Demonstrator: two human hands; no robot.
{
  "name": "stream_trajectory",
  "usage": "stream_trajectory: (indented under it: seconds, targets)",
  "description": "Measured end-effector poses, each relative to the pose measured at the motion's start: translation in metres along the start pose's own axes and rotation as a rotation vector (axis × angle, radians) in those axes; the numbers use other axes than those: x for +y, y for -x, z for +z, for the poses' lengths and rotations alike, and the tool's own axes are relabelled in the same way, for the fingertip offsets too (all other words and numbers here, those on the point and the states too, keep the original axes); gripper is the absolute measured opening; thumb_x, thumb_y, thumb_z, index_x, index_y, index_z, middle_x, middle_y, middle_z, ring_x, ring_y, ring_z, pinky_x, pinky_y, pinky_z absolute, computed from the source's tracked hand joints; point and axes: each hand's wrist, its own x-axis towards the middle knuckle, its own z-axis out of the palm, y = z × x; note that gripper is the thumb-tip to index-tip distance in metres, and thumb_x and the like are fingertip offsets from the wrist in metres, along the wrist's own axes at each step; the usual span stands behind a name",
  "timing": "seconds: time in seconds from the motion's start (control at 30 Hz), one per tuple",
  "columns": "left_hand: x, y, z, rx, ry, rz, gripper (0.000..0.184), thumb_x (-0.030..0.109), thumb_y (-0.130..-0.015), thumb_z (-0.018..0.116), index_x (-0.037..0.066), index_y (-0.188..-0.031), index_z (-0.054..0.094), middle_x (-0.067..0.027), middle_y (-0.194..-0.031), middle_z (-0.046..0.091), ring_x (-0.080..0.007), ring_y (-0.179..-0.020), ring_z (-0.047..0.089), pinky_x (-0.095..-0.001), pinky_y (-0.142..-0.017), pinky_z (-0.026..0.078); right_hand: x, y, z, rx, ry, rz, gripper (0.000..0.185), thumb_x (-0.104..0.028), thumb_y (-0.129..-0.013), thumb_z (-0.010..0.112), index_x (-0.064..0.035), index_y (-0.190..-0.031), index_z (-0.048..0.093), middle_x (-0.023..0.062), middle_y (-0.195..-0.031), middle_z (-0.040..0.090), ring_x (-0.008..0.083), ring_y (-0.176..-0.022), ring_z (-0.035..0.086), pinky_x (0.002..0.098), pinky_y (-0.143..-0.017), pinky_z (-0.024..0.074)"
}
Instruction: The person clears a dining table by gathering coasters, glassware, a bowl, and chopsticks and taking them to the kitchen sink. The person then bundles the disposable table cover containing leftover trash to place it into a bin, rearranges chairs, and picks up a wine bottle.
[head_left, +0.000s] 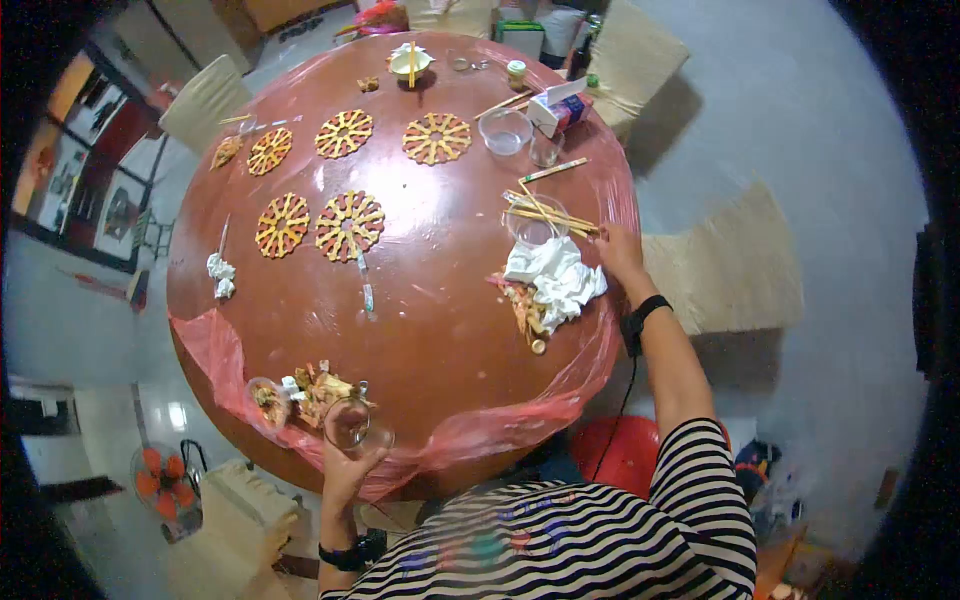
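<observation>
My left hand (pixel 350 460) is at the table's near edge, its fingers closed round a clear cup (pixel 347 424). Just beyond it lies a heap of food scraps (pixel 322 392), with a small clear bowl of scraps (pixel 267 401) to its left. At the table's right edge, the fingers of my right hand (pixel 622 254) close on the ends of several wooden chopsticks (pixel 553 215). These chopsticks lie across a clear plastic bowl (pixel 534 234). Crumpled white tissues (pixel 556 280) and more scraps (pixel 524 312) sit in front of that bowl.
Pink plastic film (pixel 500 422) covers the round brown table (pixel 430 340), bunched along the near edge. Several lattice trivets (pixel 350 226) lie across it. Toward the far right stand a tissue box (pixel 560 108) and a clear tub (pixel 505 132). Covered chairs (pixel 720 265) surround the table.
</observation>
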Motion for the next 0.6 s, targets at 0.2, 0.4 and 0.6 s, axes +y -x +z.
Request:
stream_trajectory:
  seconds: [0.2,0.4,0.6]
  targets:
    - [0.000,0.035,0.100,0.251,0.197,-0.145,0.075,0.006,-0.060,0.078,0.007,-0.124,0.038,-0.0071,-0.117,0.049,-0.0207,-0.113,0.047,-0.0341,-0.098,0.038,0.030,-0.042,0.042,0.096,-0.038,-0.296,0.033,-0.012,-0.073,0.062,-0.0025,-0.104,0.059,0.0180,-0.100,0.055,0.0345,-0.095,0.053,0.0419,-0.082,0.0439]
    - [0.004,0.079,0.137,0.351,0.200,-0.261,0.071,0.003,-0.062,0.075,0.008,-0.124,0.040,-0.0084,-0.119,0.048,-0.0221,-0.114,0.048,-0.0345,-0.096,0.041,0.031,-0.062,0.053,0.073,-0.042,-0.434,0.019,-0.005,-0.066,0.064,-0.0030,-0.084,0.057,0.0146,-0.091,0.051,0.0345,-0.091,0.049,0.0426,-0.078,0.0434]
    - [0.039,0.066,0.154,0.303,0.259,-0.357,0.070,0.003,-0.063,0.074,0.007,-0.123,0.040,-0.0081,-0.119,0.047,-0.0238,-0.113,0.048,-0.0354,-0.097,0.041,0.040,-0.044,0.053,0.135,-0.122,-0.496,0.012,-0.003,-0.069,0.062,-0.0039,-0.077,0.053,0.0143,-0.089,0.050,0.0334,-0.085,0.050,0.0433,-0.072,0.0428]
